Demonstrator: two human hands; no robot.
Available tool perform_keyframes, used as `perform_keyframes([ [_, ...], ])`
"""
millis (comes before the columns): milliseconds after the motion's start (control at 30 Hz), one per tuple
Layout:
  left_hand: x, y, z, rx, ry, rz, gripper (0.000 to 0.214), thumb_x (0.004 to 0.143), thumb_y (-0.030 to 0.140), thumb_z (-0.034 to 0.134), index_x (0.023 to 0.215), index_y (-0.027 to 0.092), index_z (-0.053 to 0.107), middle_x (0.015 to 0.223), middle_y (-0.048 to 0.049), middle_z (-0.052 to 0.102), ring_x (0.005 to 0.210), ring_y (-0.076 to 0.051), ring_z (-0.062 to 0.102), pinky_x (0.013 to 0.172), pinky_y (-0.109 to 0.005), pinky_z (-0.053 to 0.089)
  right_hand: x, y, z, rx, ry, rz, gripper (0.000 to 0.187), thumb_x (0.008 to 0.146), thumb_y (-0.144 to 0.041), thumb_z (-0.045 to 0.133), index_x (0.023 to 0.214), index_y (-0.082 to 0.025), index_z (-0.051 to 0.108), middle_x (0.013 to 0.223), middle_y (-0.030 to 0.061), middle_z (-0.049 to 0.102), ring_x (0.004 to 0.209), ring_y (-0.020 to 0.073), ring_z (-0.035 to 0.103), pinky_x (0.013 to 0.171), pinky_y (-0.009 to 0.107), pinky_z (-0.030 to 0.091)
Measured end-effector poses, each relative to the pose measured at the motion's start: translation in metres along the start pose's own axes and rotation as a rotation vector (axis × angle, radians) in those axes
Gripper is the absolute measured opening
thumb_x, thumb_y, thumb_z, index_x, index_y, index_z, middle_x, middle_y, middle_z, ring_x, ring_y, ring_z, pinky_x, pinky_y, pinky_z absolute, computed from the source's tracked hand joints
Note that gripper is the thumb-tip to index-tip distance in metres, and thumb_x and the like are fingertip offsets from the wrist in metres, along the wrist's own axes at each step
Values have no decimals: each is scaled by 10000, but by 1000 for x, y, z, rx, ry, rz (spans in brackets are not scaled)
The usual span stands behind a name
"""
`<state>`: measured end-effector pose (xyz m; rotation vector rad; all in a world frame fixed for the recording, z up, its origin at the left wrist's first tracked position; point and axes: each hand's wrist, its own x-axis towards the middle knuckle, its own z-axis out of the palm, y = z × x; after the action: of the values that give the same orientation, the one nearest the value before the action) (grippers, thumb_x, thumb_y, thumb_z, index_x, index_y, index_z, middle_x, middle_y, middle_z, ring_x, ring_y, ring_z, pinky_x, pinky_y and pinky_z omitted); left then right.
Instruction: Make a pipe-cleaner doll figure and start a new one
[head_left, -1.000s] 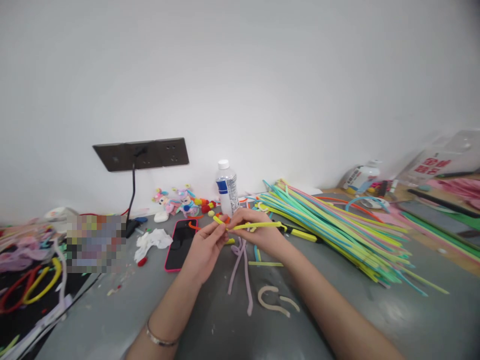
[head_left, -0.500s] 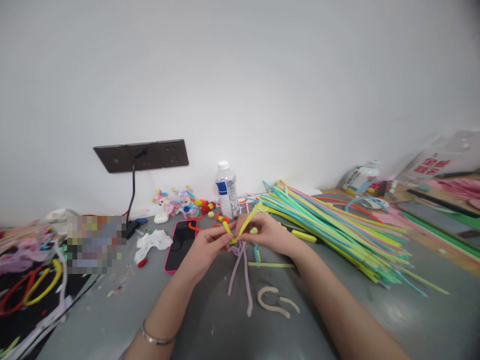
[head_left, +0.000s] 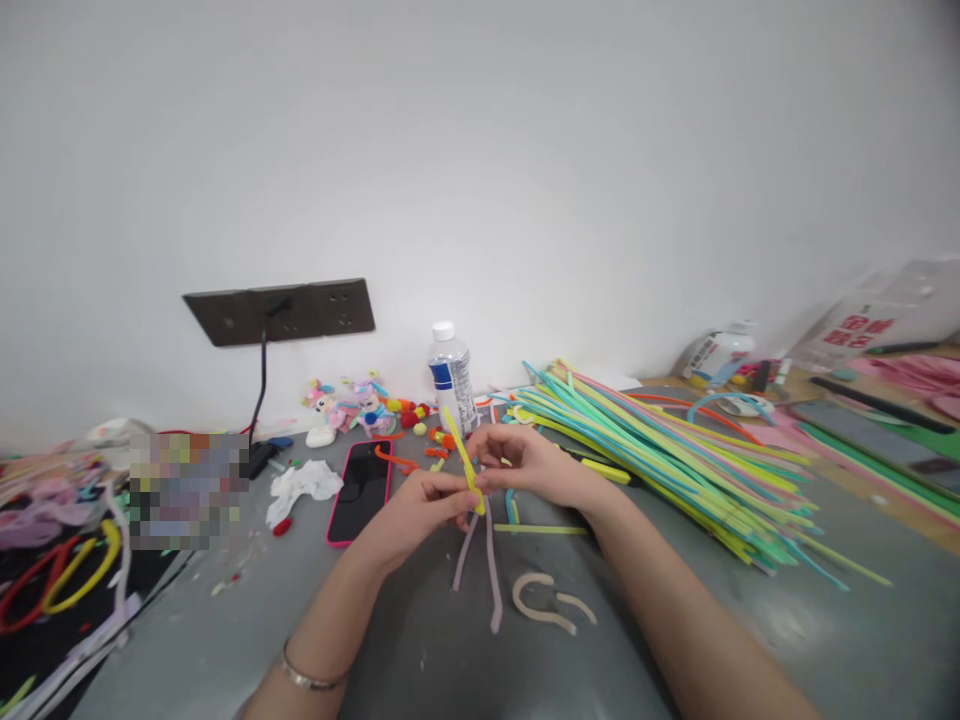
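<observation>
Both hands meet over the middle of the table around a yellow pipe cleaner point(head_left: 469, 462), which rises upright between them and is bent at its lower end. My left hand point(head_left: 429, 502) is closed, thumb and fingers pinching its lower part. My right hand point(head_left: 525, 466) pinches the same yellow pipe cleaner from the other side, its other fingers curled. Below the fingers, lilac pipe cleaners point(head_left: 493, 585) trail down toward the table; how they join the yellow one is hidden. Cream curved pieces point(head_left: 525, 600) lie just in front of my right hand.
A large bundle of pastel pipe cleaners point(head_left: 660, 460) lies to the right. Behind the hands stands a plastic bottle point(head_left: 454, 375). A pink-edged phone point(head_left: 361, 492), crumpled tissue point(head_left: 301, 490) and small figurines point(head_left: 349, 405) are at left. A power cord point(head_left: 263, 385) hangs from the wall socket point(head_left: 281, 312).
The yellow pipe cleaner's two ends, spread in a V before, now stand together as one upright strand. My right hand has moved slightly down and closer to the left.
</observation>
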<state>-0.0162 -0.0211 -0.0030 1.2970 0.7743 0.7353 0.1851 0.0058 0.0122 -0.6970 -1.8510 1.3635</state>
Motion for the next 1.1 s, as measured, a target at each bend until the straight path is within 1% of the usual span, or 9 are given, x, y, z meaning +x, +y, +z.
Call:
perform_keyframes([
  [167,0,2,1,58,-13,28,286,734,439,772,737,153,791,638,-41,655,583,-118,494,598,-238,398,-1,-4,1,63,-67,45,266,808,-384,738,884,-177,589,709,-49,526,622,93,480,590,221,414],
  [333,-1,1,1,59,-26,11,253,750,406,760,770,157,799,736,-71,711,624,-135,545,625,-237,439,-2,-8,2,117,-193,113,262,858,-414,679,880,-162,610,729,-25,606,638,109,559,644,253,452],
  [400,0,1,0,55,-1,19,248,756,397,753,784,155,797,751,-69,709,634,-134,552,642,-236,443,-2,-7,2,120,-171,106,259,858,-406,682,862,-157,613,730,-22,611,639,108,559,646,253,452],
  [567,3,1,2,122,129,98,202,740,352,759,774,155,790,666,-33,665,634,-140,534,625,-229,414,3,-3,3,71,2,34,298,816,-413,731,779,-159,581,698,-40,563,614,93,499,602,230,407],
  [633,4,0,2,175,167,141,198,762,351,736,770,160,790,656,-31,669,632,-148,537,623,-236,412,4,-1,4,57,36,3,308,823,-426,721,766,-164,570,679,-49,535,602,91,476,589,229,398],
  [733,6,-4,0,259,206,183,213,801,343,693,727,165,785,647,-37,688,630,-162,554,639,-247,426,5,0,6,55,54,-19,306,845,-435,694,770,-172,557,677,-47,538,611,100,496,606,242,419],
  [833,7,-7,-2,267,222,179,236,804,338,685,672,166,778,640,-48,708,621,-170,578,633,-247,439,5,-1,9,83,36,-6,289,859,-434,678,806,-179,552,727,-24,589,661,121,557,635,261,445],
  [967,8,-7,-1,179,248,136,195,768,340,725,715,168,800,682,-64,745,615,-178,619,630,-251,473,5,-1,11,100,40,24,266,861,-421,677,857,-183,558,761,-15,614,667,124,581,626,258,457],
  [1100,8,-8,1,152,274,111,198,762,354,740,767,170,813,689,-70,755,632,-191,649,642,-261,497,6,4,11,42,68,5,263,879,-432,652,870,-178,585,774,-7,625,654,120,587,614,255,471],
])
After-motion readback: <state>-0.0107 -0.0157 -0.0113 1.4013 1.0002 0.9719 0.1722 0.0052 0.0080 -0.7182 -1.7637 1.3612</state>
